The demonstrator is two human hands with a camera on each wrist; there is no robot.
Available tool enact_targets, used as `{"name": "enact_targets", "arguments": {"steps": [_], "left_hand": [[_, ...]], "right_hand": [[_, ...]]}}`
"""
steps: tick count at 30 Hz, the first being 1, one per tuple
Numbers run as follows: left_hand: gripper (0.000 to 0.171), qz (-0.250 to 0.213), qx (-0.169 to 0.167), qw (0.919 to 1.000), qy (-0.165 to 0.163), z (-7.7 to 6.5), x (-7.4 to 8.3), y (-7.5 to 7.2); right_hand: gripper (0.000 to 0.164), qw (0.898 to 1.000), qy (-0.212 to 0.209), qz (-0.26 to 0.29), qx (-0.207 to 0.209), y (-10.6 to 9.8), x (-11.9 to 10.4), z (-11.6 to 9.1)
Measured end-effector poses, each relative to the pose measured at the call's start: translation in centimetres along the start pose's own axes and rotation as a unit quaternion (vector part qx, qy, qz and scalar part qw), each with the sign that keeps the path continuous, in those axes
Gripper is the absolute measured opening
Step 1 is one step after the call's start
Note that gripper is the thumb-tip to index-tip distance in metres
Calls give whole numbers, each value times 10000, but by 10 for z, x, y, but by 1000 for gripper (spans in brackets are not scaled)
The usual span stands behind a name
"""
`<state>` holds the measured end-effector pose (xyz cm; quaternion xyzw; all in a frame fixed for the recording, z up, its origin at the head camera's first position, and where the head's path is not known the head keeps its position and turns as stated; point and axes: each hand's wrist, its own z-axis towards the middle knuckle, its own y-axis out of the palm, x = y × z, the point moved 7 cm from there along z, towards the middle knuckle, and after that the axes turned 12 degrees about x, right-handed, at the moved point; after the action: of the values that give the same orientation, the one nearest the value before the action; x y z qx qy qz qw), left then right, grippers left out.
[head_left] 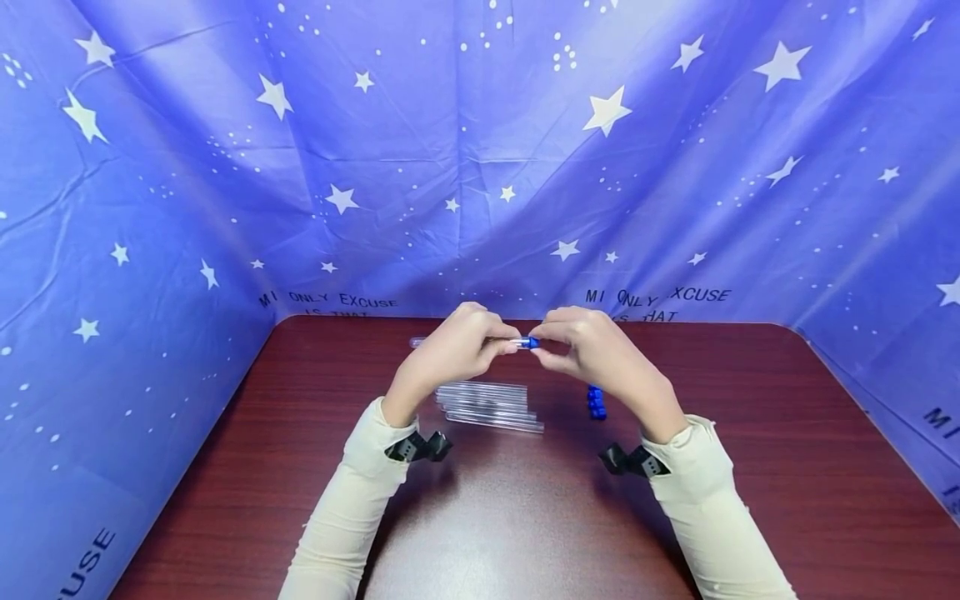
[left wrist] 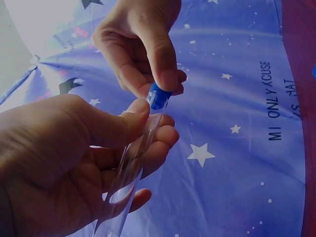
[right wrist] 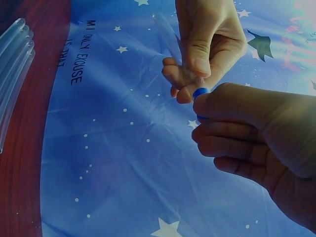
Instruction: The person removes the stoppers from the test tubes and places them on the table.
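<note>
A clear test tube lies across the fingers of my left hand, pinched near its mouth between thumb and fingers. In the head view its rounded end pokes out to the left of that hand. My right hand pinches a blue stopper between thumb and fingertips. The stopper sits at the tube's mouth, its lower part showing inside the clear wall in the left wrist view. In the right wrist view the thumb covers much of the blue stopper. Both hands are raised over the table's far part.
Several clear tubes lie side by side on the dark red wooden table, below the left hand. Several blue stoppers stand in a short row under the right hand. A blue star-printed cloth hangs behind and at both sides.
</note>
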<state>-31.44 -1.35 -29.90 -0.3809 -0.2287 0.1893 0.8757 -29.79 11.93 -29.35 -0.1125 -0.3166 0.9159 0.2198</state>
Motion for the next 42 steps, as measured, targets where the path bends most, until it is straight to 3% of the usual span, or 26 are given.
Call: {"name": "enact_targets", "arguments": {"steps": [4, 11, 15, 21, 25, 30, 33, 39, 42], "left_hand": [[12, 297, 115, 9993, 191, -1, 3, 0], [13, 719, 11, 9974, 38, -1, 4, 4], [11, 885, 115, 9959, 152, -1, 6, 4], [10, 971, 298, 9944, 290, 0, 8, 3], [11, 935, 510, 9939, 295, -1, 8, -1], [13, 821, 803, 9931, 255, -1, 6, -7], [15, 780, 782, 9937, 168, 0, 5, -7], [20, 770, 478, 9957, -177, 1, 0, -5], [18, 849, 395, 9954, -197, 1, -1, -4]], "right_hand": [[14, 10000, 1, -57, -75, 1, 0, 0], [11, 9998, 92, -73, -165, 1, 2, -1], [11, 9997, 177, 23, -151, 0, 4, -2], [11, 9973, 593, 378, -199, 2, 13, -4], [11, 9881, 1239, 822, -399, 6, 23, -5], [9, 9618, 2226, 1380, -801, 11, 37, -12], [9, 9510, 2517, 1532, -931, 11, 40, -15], [8, 9524, 2536, 1495, -792, 10, 41, -14], [8, 9552, 2444, 1501, -727, 9, 40, -12]]}}
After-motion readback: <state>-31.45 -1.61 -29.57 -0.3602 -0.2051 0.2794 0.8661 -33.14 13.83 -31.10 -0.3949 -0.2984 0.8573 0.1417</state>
